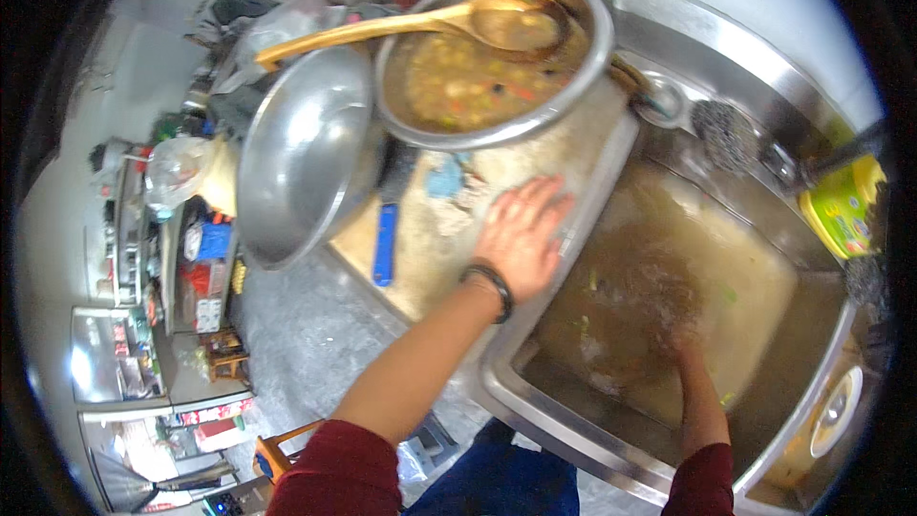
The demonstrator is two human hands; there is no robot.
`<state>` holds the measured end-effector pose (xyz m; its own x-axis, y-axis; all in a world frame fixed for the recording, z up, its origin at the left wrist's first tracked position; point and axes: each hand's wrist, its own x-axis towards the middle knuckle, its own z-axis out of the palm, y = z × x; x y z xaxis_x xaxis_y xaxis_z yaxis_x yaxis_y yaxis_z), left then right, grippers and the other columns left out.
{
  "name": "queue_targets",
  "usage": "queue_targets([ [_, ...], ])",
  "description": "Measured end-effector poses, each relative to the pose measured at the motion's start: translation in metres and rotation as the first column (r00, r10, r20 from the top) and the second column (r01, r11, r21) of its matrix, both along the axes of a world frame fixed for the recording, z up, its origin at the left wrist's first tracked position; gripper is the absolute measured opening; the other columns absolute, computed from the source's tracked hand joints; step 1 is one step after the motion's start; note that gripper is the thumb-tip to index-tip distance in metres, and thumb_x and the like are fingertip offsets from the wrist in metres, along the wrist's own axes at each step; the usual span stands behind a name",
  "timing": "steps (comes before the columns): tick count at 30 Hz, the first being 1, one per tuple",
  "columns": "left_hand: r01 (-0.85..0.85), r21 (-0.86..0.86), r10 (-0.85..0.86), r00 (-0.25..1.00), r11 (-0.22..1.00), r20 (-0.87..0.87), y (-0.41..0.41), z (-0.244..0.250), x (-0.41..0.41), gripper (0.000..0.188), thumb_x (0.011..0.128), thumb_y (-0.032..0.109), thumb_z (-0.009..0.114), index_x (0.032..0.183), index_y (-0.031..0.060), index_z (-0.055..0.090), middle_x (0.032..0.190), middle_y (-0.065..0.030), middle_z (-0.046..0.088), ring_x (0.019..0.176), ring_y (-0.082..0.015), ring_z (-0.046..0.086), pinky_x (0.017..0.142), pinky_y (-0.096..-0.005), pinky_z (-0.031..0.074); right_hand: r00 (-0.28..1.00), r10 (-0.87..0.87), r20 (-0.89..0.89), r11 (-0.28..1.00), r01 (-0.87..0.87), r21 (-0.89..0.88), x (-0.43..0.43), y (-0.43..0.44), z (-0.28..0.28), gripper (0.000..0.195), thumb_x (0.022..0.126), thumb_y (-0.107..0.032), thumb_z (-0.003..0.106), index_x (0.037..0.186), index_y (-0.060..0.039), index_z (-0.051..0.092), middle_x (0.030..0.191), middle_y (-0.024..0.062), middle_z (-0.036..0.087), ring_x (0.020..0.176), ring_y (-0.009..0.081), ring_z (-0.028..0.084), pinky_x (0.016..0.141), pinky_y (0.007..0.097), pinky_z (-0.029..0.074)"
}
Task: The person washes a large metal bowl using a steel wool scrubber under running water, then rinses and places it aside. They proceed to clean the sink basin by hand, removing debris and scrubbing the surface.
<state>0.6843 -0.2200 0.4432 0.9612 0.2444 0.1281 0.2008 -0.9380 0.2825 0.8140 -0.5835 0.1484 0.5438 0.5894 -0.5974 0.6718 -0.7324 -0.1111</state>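
Note:
Palm down, my left hand [522,240] rests with spread fingers on the worktop beside the steel sink [609,459]; nothing is in its grip. A dark band circles that wrist. My right hand [679,339] is sunk in the cloudy brown water [745,265] of the sink, its fingers hidden. Green scraps float there. Beyond my left hand stands a large steel basin [494,136] of murky liquid with yellow, green and orange food bits. A wooden ladle [387,25] lies across its rim. A blue-handled tool [385,247], perhaps a knife, lies on the cutting board [358,240].
An empty-looking steel bowl [301,158] leans tilted at the board's left edge. A light-blue cloth or scrap [445,178] lies near the basin. Steel scouring pads [722,130] and a green-yellow tub [838,215] line the sink's far side. A second basin's drain strainer [836,412] shows at right.

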Motion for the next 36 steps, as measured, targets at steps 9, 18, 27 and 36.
queue_targets([
  [9, -0.011, -0.053, 0.011, 1.000, 0.999, 0.002, -0.002, 0.008, -0.005, 0.053, 0.077, 0.012, 0.058, 0.128, 0.0073, 0.047, 0.142, -0.0129, 0.035, 0.133, -0.0286, 0.030, 0.109, -0.0446, 0.022, 0.934, -0.354, 0.040, 0.858, 0.307, 0.412, 0.004, 0.019, 0.018, 0.052, 0.080, -0.018, 0.055, 0.127, -0.0001, 0.045, 0.113, 0.0300, 0.054, 0.108, 0.0464, 0.050, 0.093, 0.0511, 0.039],
  [18, -0.018, -0.079, 0.020, 1.000, 0.997, 0.020, -0.003, 0.002, -0.007, 0.053, 0.077, 0.012, 0.058, 0.129, 0.0069, 0.047, 0.141, -0.0130, 0.035, 0.133, -0.0284, 0.030, 0.109, -0.0442, 0.022, 0.988, -0.121, 0.095, 0.971, 0.137, -0.194, -0.004, 0.022, -0.044, 0.048, 0.090, -0.019, 0.041, 0.134, -0.0018, 0.038, 0.138, 0.0239, 0.035, 0.126, 0.0394, 0.036, 0.104, 0.0446, 0.030],
  [27, 0.023, -0.005, -0.023, 0.999, 1.000, 0.038, 0.001, -0.008, 0.000, 0.059, 0.071, 0.013, 0.060, 0.128, 0.0081, 0.047, 0.139, -0.0128, 0.038, 0.131, -0.0296, 0.033, 0.107, -0.0456, 0.026, 0.994, -0.077, 0.073, 0.994, 0.071, 0.088, 0.017, 0.012, -0.027, 0.032, 0.084, -0.022, 0.052, 0.108, -0.0022, 0.051, 0.105, 0.0227, 0.051, 0.101, 0.0406, 0.050, 0.086, 0.0477, 0.040],
  [36, 0.005, 0.051, -0.006, 1.000, 0.999, 0.023, -0.010, 0.000, 0.005, 0.052, 0.074, 0.010, 0.055, 0.125, 0.0055, 0.047, 0.139, -0.0129, 0.039, 0.130, -0.0314, 0.035, 0.107, -0.0439, 0.024, 0.872, -0.424, -0.245, 0.775, 0.490, 0.399, 0.004, 0.013, 0.032, 0.019, 0.087, -0.023, 0.056, 0.087, -0.0047, 0.054, 0.072, 0.0115, 0.057, 0.068, 0.0294, 0.055, 0.061, 0.0410, 0.045],
])
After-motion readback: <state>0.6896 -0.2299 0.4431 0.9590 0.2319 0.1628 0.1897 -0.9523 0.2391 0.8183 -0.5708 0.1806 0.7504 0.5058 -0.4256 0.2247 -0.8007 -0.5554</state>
